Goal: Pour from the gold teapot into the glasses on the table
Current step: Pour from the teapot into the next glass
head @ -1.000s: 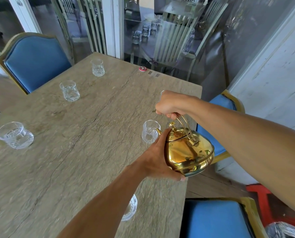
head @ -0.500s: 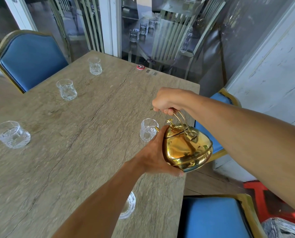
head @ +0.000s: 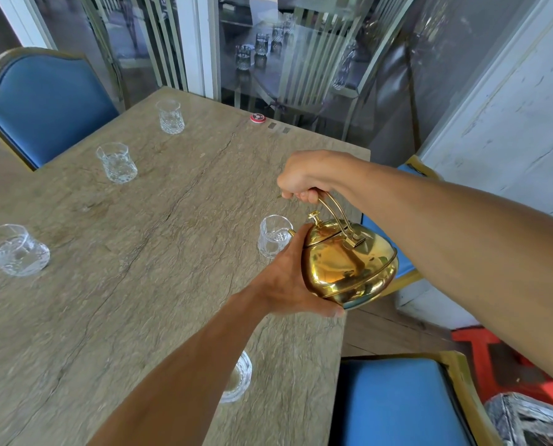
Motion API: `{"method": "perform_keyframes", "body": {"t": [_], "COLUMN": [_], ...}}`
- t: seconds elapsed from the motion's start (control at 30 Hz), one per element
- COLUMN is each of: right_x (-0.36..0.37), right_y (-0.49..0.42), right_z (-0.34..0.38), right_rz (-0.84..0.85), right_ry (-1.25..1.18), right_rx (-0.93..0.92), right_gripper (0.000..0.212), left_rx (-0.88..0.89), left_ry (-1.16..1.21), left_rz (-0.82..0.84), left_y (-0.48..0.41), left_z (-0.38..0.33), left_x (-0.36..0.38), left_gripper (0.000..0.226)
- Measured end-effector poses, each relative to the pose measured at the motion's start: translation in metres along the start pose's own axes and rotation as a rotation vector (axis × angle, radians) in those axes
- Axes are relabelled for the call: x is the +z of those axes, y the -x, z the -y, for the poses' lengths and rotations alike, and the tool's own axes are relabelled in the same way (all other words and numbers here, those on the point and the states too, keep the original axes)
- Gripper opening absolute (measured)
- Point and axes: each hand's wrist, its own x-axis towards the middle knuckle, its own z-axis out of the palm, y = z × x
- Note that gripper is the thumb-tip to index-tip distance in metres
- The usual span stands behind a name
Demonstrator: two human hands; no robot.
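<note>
Two hands share the gold teapot (head: 349,262) above the tabletop (head: 156,252) edge: my right hand (head: 304,177) closed on its handle, my left hand (head: 288,278) cupping its belly. The spout meets the near glass (head: 273,236); I should tip slowly, keeping the lid from slipping.

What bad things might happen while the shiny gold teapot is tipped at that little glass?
The gold teapot is tilted toward a small glass near the table edge, so the pour might miss or overfill it. The left hand presses the pot's body; if it's hot, that may burn. Another glass sits under the left forearm and might get knocked.
</note>
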Motion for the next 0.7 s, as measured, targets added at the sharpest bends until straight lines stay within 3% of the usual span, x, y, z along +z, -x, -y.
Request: {"method": "perform_keyframes", "body": {"t": [0.43,0.7], "right_x": [-0.0001,0.0001], "right_y": [-0.0040,-0.0080], "right_z": [0.0091,0.0105], "right_rz": [0.034,0.040], "right_ry": [0.048,0.065], "right_rx": [0.023,0.029], "right_gripper": [0.017,0.020], "left_rx": [0.037,0.028], "left_ry": [0.018,0.044], "left_rz": [-0.048,-0.036], "left_y": [-0.0010,-0.0006], "left_z": [0.0014,0.0019], "left_x": [-0.0009,-0.0019], "left_gripper": [0.133,0.136]}}
